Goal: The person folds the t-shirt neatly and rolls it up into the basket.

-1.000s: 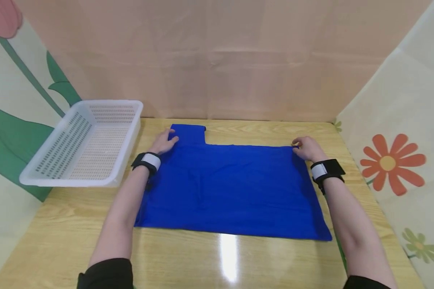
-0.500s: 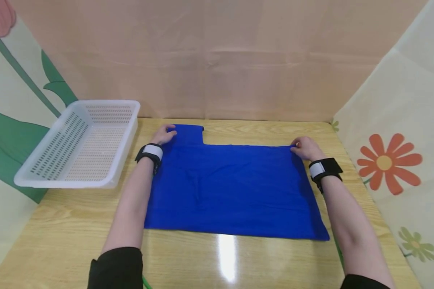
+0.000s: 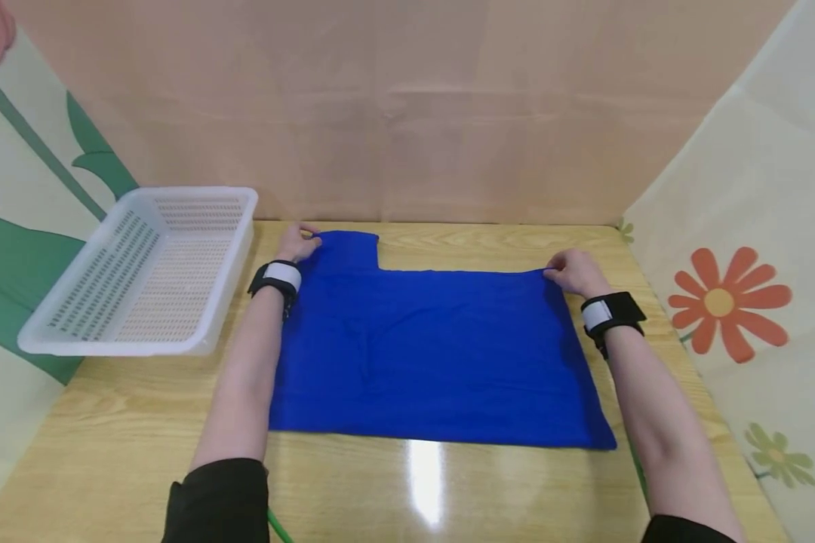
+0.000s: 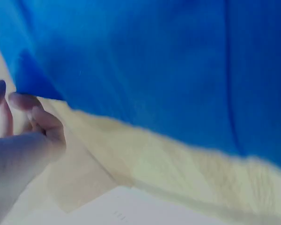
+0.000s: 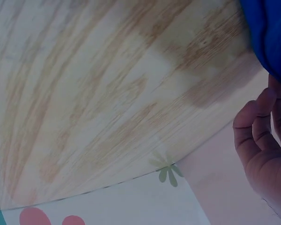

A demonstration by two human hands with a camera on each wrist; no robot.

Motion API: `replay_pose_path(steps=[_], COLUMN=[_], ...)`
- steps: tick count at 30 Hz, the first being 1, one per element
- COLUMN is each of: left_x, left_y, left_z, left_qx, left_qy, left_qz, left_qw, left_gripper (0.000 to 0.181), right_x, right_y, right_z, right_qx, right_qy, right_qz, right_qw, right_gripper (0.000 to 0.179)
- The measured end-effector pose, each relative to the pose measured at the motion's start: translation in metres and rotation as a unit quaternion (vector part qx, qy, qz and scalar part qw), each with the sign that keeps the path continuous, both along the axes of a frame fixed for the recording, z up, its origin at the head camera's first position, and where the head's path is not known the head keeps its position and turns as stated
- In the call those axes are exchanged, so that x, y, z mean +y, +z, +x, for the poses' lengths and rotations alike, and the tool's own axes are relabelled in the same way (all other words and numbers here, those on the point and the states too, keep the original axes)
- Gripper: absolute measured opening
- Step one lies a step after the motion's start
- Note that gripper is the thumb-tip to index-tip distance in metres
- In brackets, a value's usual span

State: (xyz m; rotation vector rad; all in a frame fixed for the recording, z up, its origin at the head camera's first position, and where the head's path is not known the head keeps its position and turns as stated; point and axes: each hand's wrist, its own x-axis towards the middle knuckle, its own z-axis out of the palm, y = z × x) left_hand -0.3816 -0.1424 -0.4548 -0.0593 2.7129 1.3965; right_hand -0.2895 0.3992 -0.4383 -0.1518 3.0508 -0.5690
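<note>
- Blue cloth [image 3: 435, 354] lies flat mid-table, long side along the near edge of the table [image 3: 339, 483], bare wood left in front; a narrow flap sticks up toward the table's far edge.
- Left hand [image 3: 297, 241]: at the flap's outer corner, toward the table's far-left corner; fingers bent in, seemingly pinching the cloth, though contact is blurry in the wrist view.
- Right hand [image 3: 577, 273]: thumb and forefinger nipped together on the cloth's far-right corner, short of the table's far-right corner.
- White basket [image 3: 102, 348] sits at the table's left edge, just beside the left forearm.
- Risk: both grips are just corner nips, so thin fabric could slip out if tugged unevenly.
- Risk: flap makes the far side uneven; a lift from these corners could sag or crease between them, I'd say.
- Risk: a leftward swing could knock the basket with the left wristband [image 3: 276, 280].
- Hidden: cloth's left side runs partly behind the left forearm; underside and layer count can't be told.
- Cut off: right wrist view catches only a sliver of cloth; sleeves leave the bottom of the head view; green cord [image 3: 280, 526] shows only in bits.
</note>
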Motion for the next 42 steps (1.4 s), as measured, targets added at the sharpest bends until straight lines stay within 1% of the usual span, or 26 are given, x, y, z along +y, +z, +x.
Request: replay_pose_path(steps=[1,2,3,5,7,9,11,14,18,22,24,27,30,33,35,37,39,40,42], left_x=[0.001,0.005,0.010,0.012,0.012,0.009,0.004,-0.004,-0.010,-0.012,-0.012,-0.013,-0.017,-0.023,-0.027,-0.031,-0.036,-0.038,-0.042], left_y=[0.003,0.016,0.029,0.036,0.043,0.049,0.053,0.061,0.068,0.076,0.082,0.092,0.100,0.106,0.109,0.112,0.114,0.115,0.116], left_z=[0.003,0.013,0.022,0.028,0.032,0.035,0.036,0.038,0.043,0.051,0.057,0.069,0.082,0.094,0.102,0.112,0.122,0.127,0.136], left_qx=[0.011,0.011,0.004,0.024,0.037,0.055,0.073,0.087,0.076,0.066,0.062,0.050,0.042,0.039,0.040,0.038,0.037,0.035,0.034], left_qy=[-0.009,-0.020,-0.031,-0.038,-0.038,-0.029,-0.019,-0.008,0.006,0.010,0.004,-0.014,-0.025,-0.024,-0.018,-0.021,-0.032,-0.038,-0.054], left_qz=[-0.009,-0.020,-0.034,-0.034,-0.025,-0.015,-0.004,-0.003,0.018,0.069,0.099,0.147,0.170,0.157,0.144,0.132,0.122,0.120,0.115], left_qw=[0.9999,0.9995,0.9990,0.9984,0.9983,0.9980,0.9971,0.9962,0.9969,0.9954,0.9931,0.9877,0.9843,0.9865,0.9886,0.9903,0.9914,0.9914,0.9913], left_gripper=[0.027,0.029,0.032,0.030,0.028,0.026,0.027,0.031,0.032,0.027,0.027,0.033,0.041,0.047,0.051,0.055,0.060,0.060,0.062], right_x=[0.001,0.002,0.003,0.004,0.005,0.005,0.004,0.001,0.000,0.005,0.008,0.012,0.016,0.019,0.021,0.022,0.024,0.024,0.026], right_y=[0.000,0.000,0.001,0.002,0.004,0.007,0.010,0.018,0.026,0.031,0.034,0.040,0.045,0.047,0.048,0.047,0.046,0.045,0.042], right_z=[0.000,0.001,0.001,0.002,0.002,0.002,0.002,0.004,0.010,0.015,0.018,0.024,0.031,0.040,0.048,0.056,0.064,0.068,0.075], right_qx=[0.008,0.011,0.010,0.006,0.007,0.013,0.027,0.038,0.037,0.038,0.036,0.027,0.022,0.028,0.030,0.025,0.017,0.016,0.021], right_qy=[-0.001,-0.002,-0.005,-0.012,-0.011,-0.012,-0.013,-0.020,-0.025,-0.010,-0.001,0.006,0.016,0.035,0.040,0.041,0.039,0.040,0.051], right_qz=[-0.001,-0.003,-0.006,-0.010,-0.011,-0.017,-0.023,-0.037,-0.046,-0.049,-0.052,-0.061,-0.064,-0.068,-0.073,-0.078,-0.082,-0.079,-0.076], right_qw=[1.0000,0.9999,0.9999,0.9999,0.9998,0.9997,0.9993,0.9984,0.9979,0.9980,0.9980,0.9978,0.9976,0.9967,0.9961,0.9958,0.9958,0.9959,0.9956], right_gripper=[0.027,0.027,0.027,0.028,0.029,0.030,0.028,0.028,0.027,0.026,0.026,0.025,0.024,0.021,0.019,0.020,0.020,0.020,0.018])
